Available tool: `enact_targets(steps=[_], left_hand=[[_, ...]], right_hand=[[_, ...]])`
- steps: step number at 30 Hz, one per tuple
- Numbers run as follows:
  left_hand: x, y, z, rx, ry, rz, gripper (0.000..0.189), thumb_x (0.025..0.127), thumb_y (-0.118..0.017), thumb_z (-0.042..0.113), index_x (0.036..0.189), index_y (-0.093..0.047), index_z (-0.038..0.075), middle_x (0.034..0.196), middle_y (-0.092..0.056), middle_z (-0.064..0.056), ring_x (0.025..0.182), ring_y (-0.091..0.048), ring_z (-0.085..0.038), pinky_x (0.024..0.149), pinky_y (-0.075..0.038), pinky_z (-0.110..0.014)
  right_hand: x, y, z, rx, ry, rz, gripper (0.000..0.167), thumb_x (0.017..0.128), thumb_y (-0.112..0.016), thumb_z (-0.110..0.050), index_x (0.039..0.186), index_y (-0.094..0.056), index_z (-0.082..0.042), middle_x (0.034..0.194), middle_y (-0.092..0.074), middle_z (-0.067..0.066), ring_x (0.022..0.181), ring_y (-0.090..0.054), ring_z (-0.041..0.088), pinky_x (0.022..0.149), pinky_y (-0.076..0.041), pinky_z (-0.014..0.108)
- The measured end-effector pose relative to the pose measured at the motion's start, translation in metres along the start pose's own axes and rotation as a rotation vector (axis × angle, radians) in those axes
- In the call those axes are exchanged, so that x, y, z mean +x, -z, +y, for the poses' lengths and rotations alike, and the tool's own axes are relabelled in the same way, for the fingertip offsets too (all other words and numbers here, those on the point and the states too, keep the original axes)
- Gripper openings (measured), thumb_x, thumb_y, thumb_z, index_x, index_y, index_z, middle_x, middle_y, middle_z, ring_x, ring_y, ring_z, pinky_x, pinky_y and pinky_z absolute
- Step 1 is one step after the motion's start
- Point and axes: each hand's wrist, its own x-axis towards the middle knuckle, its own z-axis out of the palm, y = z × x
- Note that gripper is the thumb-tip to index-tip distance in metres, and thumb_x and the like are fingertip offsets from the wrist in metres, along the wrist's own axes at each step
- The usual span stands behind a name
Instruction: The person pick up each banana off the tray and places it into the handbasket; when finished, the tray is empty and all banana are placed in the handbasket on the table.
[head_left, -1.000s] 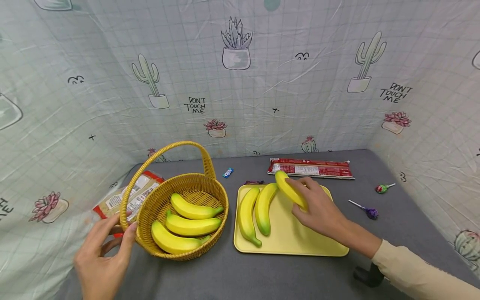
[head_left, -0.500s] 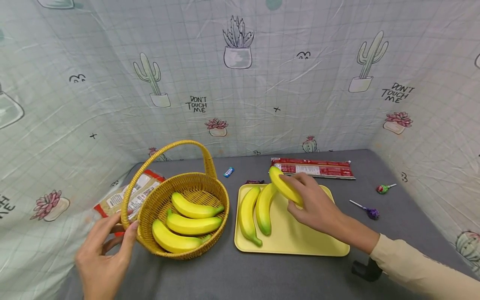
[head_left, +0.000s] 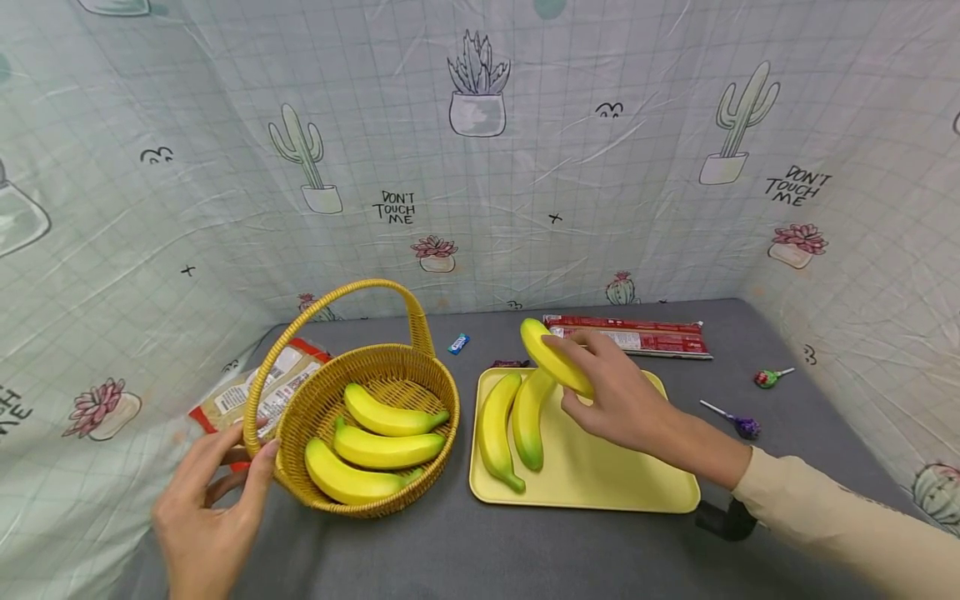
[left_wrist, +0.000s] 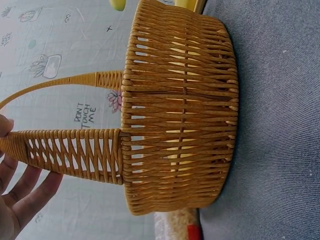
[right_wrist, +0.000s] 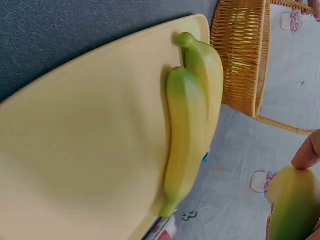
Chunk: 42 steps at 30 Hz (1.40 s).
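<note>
My left hand (head_left: 213, 508) pinches the handle of a yellow wicker basket (head_left: 367, 508) near where it joins the left rim; the left wrist view has the thumb and fingers around the woven handle (left_wrist: 75, 152). Three bananas, one of them the middle banana (head_left: 388, 448), lie inside the basket. My right hand (head_left: 618, 400) grips a banana (head_left: 557, 360) in the air above the yellow tray (head_left: 600, 492). Side by side at the tray's left end lie two more bananas, the outer banana (head_left: 497, 429) and the inner banana (head_left: 528, 425). In the right wrist view the held banana (right_wrist: 295, 205) is partly cut off.
Behind the tray lies a long red packet (head_left: 660, 337). A blue-wrapped candy (head_left: 459, 343) and a dark-wrapped candy (head_left: 510, 363) are near the tray's back left. Two lollipops, one purple (head_left: 746, 427) and one green-red (head_left: 767, 378), lie to the right. A clear-and-red bag (head_left: 281, 387) sits behind the basket.
My right hand has lifted the banana higher and carried it left, toward the basket. The left hand keeps its hold on the handle, and the basket stays put.
</note>
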Motion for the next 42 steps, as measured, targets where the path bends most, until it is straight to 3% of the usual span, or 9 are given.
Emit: enact_targets(steps=[19,42], left_hand=[[0.0,0.002,-0.001,-0.028,-0.033,-0.01,0.044,0.087,-0.085,-0.007,0.128,-0.078,0.009,0.113,-0.072,-0.005,0.091,-0.067,-0.004,0.072,-0.055,-0.008],[0.0,0.001,0.0,-0.031,-0.032,-0.004,0.045,0.087,-0.085,-0.007,0.129,-0.078,0.011,0.116,-0.072,-0.003,0.091,-0.067,-0.004,0.072,-0.055,-0.009]], right_hand=[[0.027,0.005,-0.024,0.06,0.02,-0.055,0.064,0.088,-0.07,-0.009,0.151,-0.059,-0.013,0.13,-0.057,0.009,0.101,-0.054,0.021,0.076,-0.052,0.038],[0.055,-0.017,-0.059,0.09,0.168,-0.139,0.066,0.09,-0.067,-0.009,0.155,-0.056,-0.015,0.132,-0.056,0.005,0.105,-0.051,0.017,0.077,-0.049,0.033]])
